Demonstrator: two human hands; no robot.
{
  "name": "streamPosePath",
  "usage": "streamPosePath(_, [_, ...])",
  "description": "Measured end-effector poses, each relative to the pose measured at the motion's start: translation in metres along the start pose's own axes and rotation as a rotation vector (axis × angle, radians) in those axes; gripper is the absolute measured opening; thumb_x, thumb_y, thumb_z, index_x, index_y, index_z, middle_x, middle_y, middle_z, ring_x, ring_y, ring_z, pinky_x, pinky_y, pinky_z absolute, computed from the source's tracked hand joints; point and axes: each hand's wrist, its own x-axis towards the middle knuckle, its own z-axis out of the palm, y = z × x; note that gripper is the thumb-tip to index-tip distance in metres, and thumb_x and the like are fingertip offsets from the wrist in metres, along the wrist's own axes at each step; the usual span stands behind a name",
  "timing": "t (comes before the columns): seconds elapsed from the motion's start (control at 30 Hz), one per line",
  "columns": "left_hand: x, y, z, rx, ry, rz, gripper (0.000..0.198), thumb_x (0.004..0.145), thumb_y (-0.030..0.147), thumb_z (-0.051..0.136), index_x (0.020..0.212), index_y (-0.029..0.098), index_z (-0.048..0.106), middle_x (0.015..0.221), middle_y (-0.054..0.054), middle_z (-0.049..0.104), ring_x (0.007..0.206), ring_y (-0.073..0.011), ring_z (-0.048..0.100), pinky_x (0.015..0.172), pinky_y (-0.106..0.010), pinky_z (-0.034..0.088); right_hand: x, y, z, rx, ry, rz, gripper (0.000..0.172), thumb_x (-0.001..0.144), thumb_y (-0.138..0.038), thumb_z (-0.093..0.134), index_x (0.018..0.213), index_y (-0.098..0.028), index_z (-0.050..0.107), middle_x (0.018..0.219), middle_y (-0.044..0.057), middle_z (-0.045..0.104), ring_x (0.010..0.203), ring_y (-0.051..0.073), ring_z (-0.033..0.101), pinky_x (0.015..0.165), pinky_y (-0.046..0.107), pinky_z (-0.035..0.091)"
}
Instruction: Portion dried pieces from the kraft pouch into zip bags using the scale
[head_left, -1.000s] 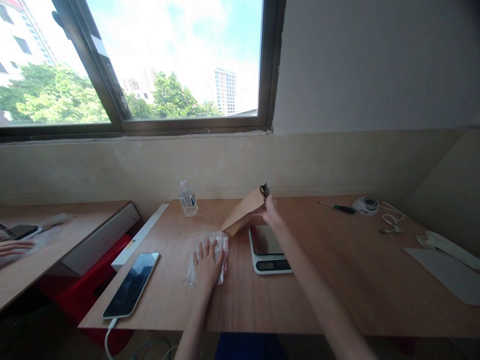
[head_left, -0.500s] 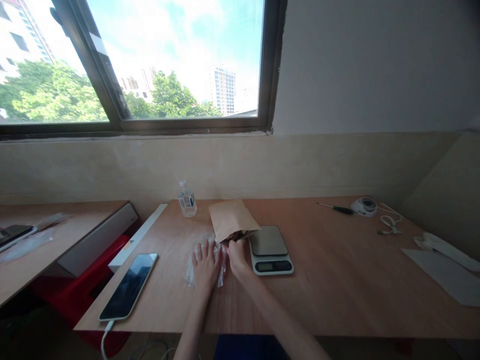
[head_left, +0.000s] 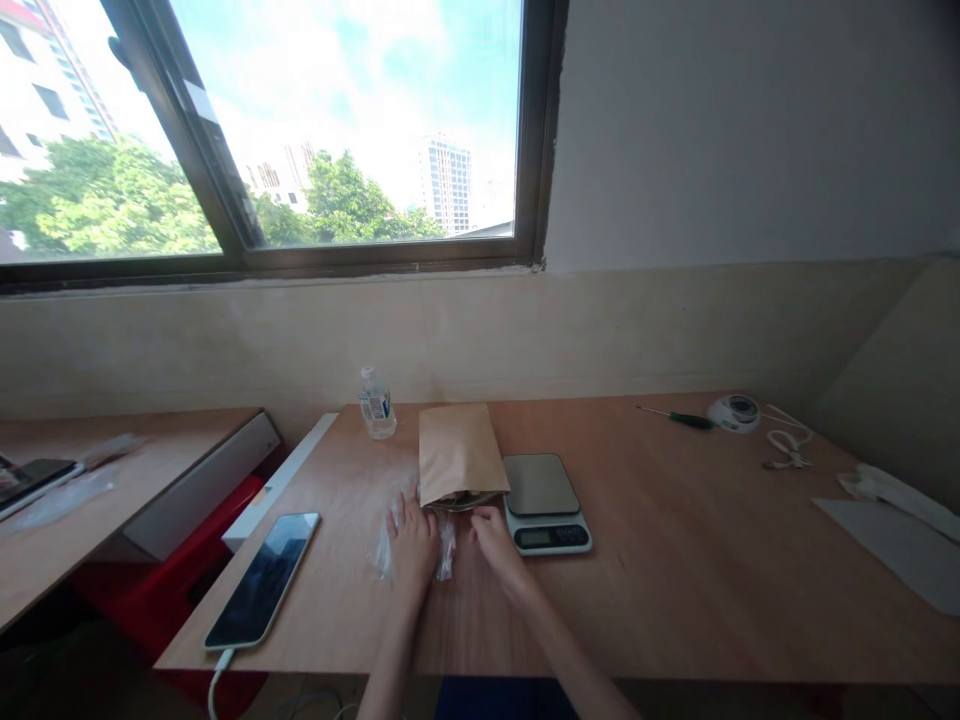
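Note:
A brown paper bag (head_left: pixel 459 450) lies on the table with its mouth facing me, parted a little over dark contents I cannot make out. My left hand (head_left: pixel 414 540) rests flat with fingers spread on a crumpled clear plastic bag (head_left: pixel 446 550), its fingertips close to the mouth's left corner. By the right part of the mouth is my right hand (head_left: pixel 495 538), its fingers curled inward; what is in them, if anything, is hidden. Right beside that hand stands a kitchen scale (head_left: pixel 544 490) with a metal plate and a grey display.
A water bottle (head_left: pixel 377 405) stands behind on the left. Nearer me lies a phone (head_left: pixel 262 582) on a charging cable. To the right are a screwdriver (head_left: pixel 690 421), a white dome camera (head_left: pixel 733 413) with its cable, and white sheets (head_left: pixel 889 545).
The paper bag has turned straighter and its mouth has come lower, toward me. My right hand has drawn back from inside the mouth, slightly right and down. My left hand stays on the plastic.

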Motion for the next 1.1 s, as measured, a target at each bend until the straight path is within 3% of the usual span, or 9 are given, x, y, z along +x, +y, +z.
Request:
streamPosePath(0.17, [0.001,0.001,-0.003,-0.021,0.003,-0.036,0.039,0.088,0.017,0.030,0.107,0.013,0.063,0.143,-0.014,0.036,0.133,-0.0340,0.027,0.104,-0.053,0.023,-0.031,-0.010,-0.074,-0.213,0.009,-0.234,0.029,0.084,-0.041,0.041,0.083,-0.021,0.062,0.073,0.003,0.063,0.067,0.021,0.058,0.063,0.031,0.044])
streamPosePath(0.33, [0.004,0.002,0.001,-0.036,-0.002,-0.065,0.039,0.087,0.017,0.030,0.109,0.013,0.063,0.144,-0.013,0.036,0.134,-0.0314,0.027,0.106,-0.051,0.022,0.006,0.001,-0.164,-0.460,0.335,-0.310,0.030,0.081,-0.041,0.040,0.083,-0.019,0.060,0.085,0.010,0.065,0.081,0.025,0.059,0.077,0.037,0.043])
streamPosePath(0.43, [0.006,0.000,0.005,-0.055,-0.011,-0.094,0.039,0.086,0.017,0.032,0.112,0.013,0.062,0.143,-0.013,0.036,0.134,-0.0307,0.027,0.106,-0.050,0.022,0.024,0.021,-0.200,-0.525,0.377,-0.255,0.029,0.079,-0.038,0.038,0.082,-0.018,0.059,0.087,0.012,0.066,0.085,0.026,0.060,0.079,0.038,0.044])
streamPosePath(0.57, [0.006,-0.003,0.006,-0.161,0.016,-0.091,0.041,0.086,0.018,0.033,0.120,0.013,0.056,0.145,-0.014,0.034,0.134,-0.0294,0.026,0.107,-0.051,0.021,0.027,0.033,-0.208,-0.641,0.285,-0.271,0.028,0.080,-0.031,0.035,0.081,-0.019,0.059,0.086,0.010,0.066,0.085,0.024,0.061,0.078,0.036,0.044])
streamPosePath(0.73, [0.004,-0.003,-0.005,-0.398,0.079,-0.117,0.054,0.087,0.023,0.032,0.141,0.019,0.026,0.146,-0.009,0.033,0.135,-0.0247,0.027,0.107,-0.049,0.022,0.023,0.031,-0.200,-0.789,0.261,-0.350,0.028,0.081,-0.025,0.033,0.080,-0.018,0.060,0.083,0.009,0.067,0.082,0.023,0.061,0.077,0.034,0.043])
streamPosePath(0.9, [0.006,0.001,-0.018,-0.471,0.019,-0.148,0.045,0.092,0.030,0.026,0.135,0.024,0.037,0.140,-0.005,0.043,0.135,-0.0279,0.026,0.107,-0.051,0.021,0.022,0.031,-0.201,-0.782,0.269,-0.355,0.026,0.080,-0.022,0.034,0.081,-0.018,0.060,0.084,0.009,0.067,0.081,0.022,0.061,0.076,0.032,0.043])
streamPosePath(1.1, [0.011,0.002,-0.019,-0.434,0.111,-0.181,0.042,0.094,0.028,0.026,0.132,0.022,0.043,0.128,-0.009,0.055,0.128,-0.0263,0.040,0.101,-0.047,0.031,0.022,0.033,-0.203,-0.775,0.255,-0.362,0.026,0.080,-0.021,0.035,0.081,-0.018,0.061,0.084,0.008,0.067,0.082,0.022,0.061,0.075,0.031,0.043])
